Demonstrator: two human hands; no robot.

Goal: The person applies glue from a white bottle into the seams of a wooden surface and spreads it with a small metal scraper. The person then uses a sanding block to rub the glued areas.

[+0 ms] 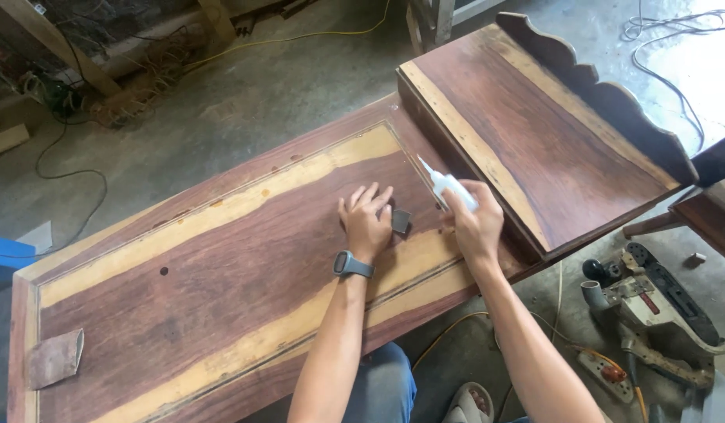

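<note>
Knees and foot: jeans and a sandal (470,403) show right under the panel edge, closest to the camera.
Sandpaper scrap: worn piece (55,358) lying flat on the near left corner of the wood panel (221,290), well away from both hands.
Left hand: left hand (365,222), watch on the wrist, fingers spread and pressed flat on the panel, fingertips touching a small dark sanding block (400,221) but not gripping it.
Right hand: right hand (476,223) wrapped around a white glue bottle (450,188), nozzle tipped up and left, over the panel near the raised cabinet piece (535,125).
Risk, glue: my guess is a hard squeeze at that tilt could send a run across the finished grain or onto the left fingers just beside it.
Risk, block: glue reaching it could stick it down.
Floor right: belt sander (652,301) with cords near the feet, looks like a trip hazard.
Far side: yellow cable (300,37) across the concrete.
</note>
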